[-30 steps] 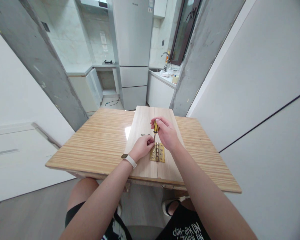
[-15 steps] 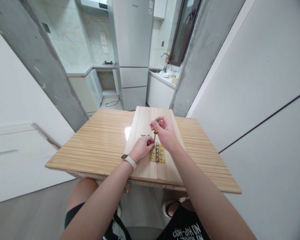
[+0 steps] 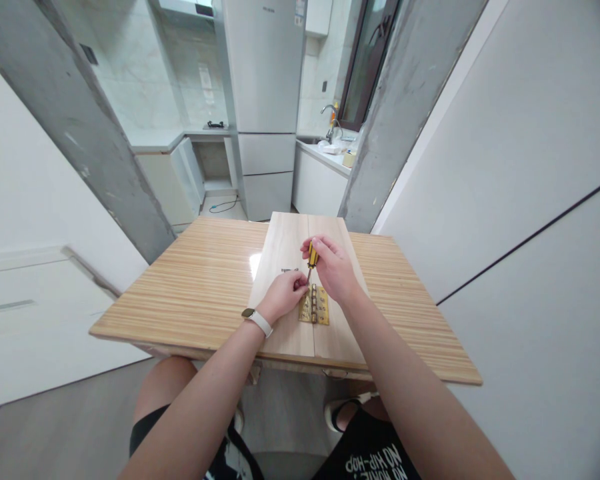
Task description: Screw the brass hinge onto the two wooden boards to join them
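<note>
My right hand (image 3: 336, 268) is closed around the yellow and black handle of a screwdriver (image 3: 313, 256). Its shaft points down to the upper left part of a brass hinge (image 3: 323, 308). The hinge lies opened flat across the seam between two pale wooden boards (image 3: 285, 341). Beside the screwdriver's tip, my left hand (image 3: 283, 293) has its fingers pinched together at the hinge's top left edge. Whatever those fingers hold is hidden. A few small screws (image 3: 289, 270) lie on the left board just beyond my left hand.
The boards rest on a striped wooden table (image 3: 190, 287). Past its far edge stand a silver fridge (image 3: 267, 153) and a counter with a sink and tap (image 3: 330, 127). White panels rise on both sides, and my legs are under the near edge.
The fingers of my right hand have shifted on the screwdriver, and more of its yellow handle shows. My left hand and the hinge stay in place.
</note>
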The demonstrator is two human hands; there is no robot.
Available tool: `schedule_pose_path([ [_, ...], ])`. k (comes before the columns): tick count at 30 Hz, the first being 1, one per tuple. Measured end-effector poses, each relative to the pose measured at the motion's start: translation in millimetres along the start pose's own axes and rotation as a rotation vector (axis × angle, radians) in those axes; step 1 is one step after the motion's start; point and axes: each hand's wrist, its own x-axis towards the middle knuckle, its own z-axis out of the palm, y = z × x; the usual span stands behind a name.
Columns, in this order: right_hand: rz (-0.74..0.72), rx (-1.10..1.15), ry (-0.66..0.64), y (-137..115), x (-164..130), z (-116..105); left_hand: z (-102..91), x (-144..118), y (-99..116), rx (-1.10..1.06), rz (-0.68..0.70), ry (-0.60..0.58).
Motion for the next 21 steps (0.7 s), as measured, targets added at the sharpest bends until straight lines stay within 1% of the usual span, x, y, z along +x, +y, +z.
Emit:
schedule_pose_path([
  [12, -0.041, -0.035, 0.075, 4.9, 0.9, 1.9, -0.9, -1.0, 0.8, -0.017, 0.002, -0.008],
  [16, -0.041, -0.062, 0.037, 0.5, -0.9, 3.2, -0.9, -1.1, 0.8, -0.009, -0.001, -0.005],
  [21, -0.015, 0.031, -0.022, -5.2, -1.2, 0.9, -1.5, -1.1, 1.9, 0.005, -0.002, -0.004],
])
